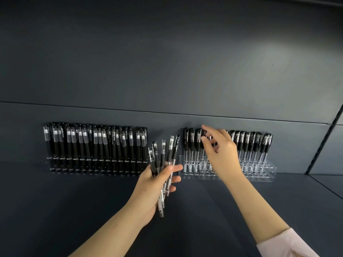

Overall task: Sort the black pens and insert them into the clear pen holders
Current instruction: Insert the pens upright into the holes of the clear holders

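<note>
Left holder point(96, 165): clear, stands at the far left of the dark shelf point(74, 210) against the back panel point(167, 71). It is filled along its length with matte black pens point(92, 143), upright or slightly leaning, caps up.

Left hand point(157, 182): near the centre, between the two holders and nearer than both. Its fingers and thumb are curled round a bundle of pens point(163, 164), about five, clear-barrelled with black grips. The caps fan out upward and the lower ends stick out below the palm.

Right hand point(220, 153): raised in front of the left part of the right holder point(259, 173), fingers spread and partly bent. A pen cap shows between thumb and forefinger, but whether they grip it cannot be told.

Right holder: clear, at the far right of the shelf. Clear-barrelled pens point(248, 143) with black caps stand in its far rows, to the left and right of the hand, and the near holes at the right end hold none.

Sleeve point(284, 243): pale pink, on the right forearm, at the near right corner
</note>
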Available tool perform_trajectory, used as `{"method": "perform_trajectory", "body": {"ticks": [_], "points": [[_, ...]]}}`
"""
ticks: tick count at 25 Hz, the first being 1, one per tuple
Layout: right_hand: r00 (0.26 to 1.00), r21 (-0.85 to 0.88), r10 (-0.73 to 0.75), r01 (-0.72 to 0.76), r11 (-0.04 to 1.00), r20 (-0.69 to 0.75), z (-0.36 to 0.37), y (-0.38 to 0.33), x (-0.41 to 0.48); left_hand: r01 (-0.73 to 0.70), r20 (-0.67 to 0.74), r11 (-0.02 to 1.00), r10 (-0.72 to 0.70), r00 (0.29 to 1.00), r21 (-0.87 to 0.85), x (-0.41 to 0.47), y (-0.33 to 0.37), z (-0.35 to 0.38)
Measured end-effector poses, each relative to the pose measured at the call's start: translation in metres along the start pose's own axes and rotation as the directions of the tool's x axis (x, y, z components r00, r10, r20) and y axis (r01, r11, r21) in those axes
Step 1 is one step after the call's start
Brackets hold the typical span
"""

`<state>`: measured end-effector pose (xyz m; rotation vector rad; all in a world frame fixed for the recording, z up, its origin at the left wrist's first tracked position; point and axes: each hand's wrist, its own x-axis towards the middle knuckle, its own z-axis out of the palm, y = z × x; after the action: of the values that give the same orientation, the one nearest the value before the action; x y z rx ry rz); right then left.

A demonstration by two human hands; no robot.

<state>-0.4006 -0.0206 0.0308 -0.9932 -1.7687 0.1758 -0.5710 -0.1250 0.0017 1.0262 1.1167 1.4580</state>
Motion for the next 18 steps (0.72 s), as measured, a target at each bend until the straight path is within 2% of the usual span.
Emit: {"method": "perform_trajectory", "body": {"ticks": [2, 4, 9, 11, 13, 14, 16, 18], "points": [[0.983, 0.191, 0.123, -0.147, 0.97, 0.133, -0.004, -0.013, 0.001, 0.005, 0.017, 1.0, -0.005, 1.0, -0.006, -0.001, 0.0, 0.0], [0.936, 0.346, 0.188, -0.289, 0.892, 0.297, -0.006, -0.024, -0.002, 0.016, 0.037, 1.0, -0.015, 0.999, -0.008, -0.002, -0.001, 0.001], [0.879, 0.551, 0.259, -0.457, 0.698, 0.401, -0.005, -0.032, -0.004, 0.025, 0.055, 0.999, -0.023, 0.998, -0.041, -0.002, -0.001, 0.003], [0.861, 0.555, 0.265, -0.487, 0.674, 0.434, -0.003, -0.032, -0.005, 0.031, 0.061, 0.998, -0.028, 0.998, -0.051, -0.002, -0.001, 0.003], [0.882, 0.567, 0.287, -0.462, 0.682, 0.373, -0.002, -0.031, -0.004, 0.046, 0.058, 0.996, -0.041, 0.997, -0.075, -0.002, -0.002, 0.003], [0.904, 0.598, 0.31, -0.428, 0.678, 0.295, -0.004, -0.03, -0.001, 0.058, 0.05, 0.994, -0.053, 0.997, -0.091, -0.001, -0.003, 0.003], [0.934, 0.624, 0.352, -0.313, 0.716, 0.064, -0.012, -0.029, 0.004, 0.084, 0.026, 0.99, -0.081, 0.996, -0.114, 0.0, -0.003, 0.001], [0.926, 0.512, 0.332, -0.201, 0.836, -0.18, -0.023, -0.026, 0.007, 0.11, -0.002, 0.99, -0.11, 0.994, -0.085, 0.001, -0.003, -0.001]]}}
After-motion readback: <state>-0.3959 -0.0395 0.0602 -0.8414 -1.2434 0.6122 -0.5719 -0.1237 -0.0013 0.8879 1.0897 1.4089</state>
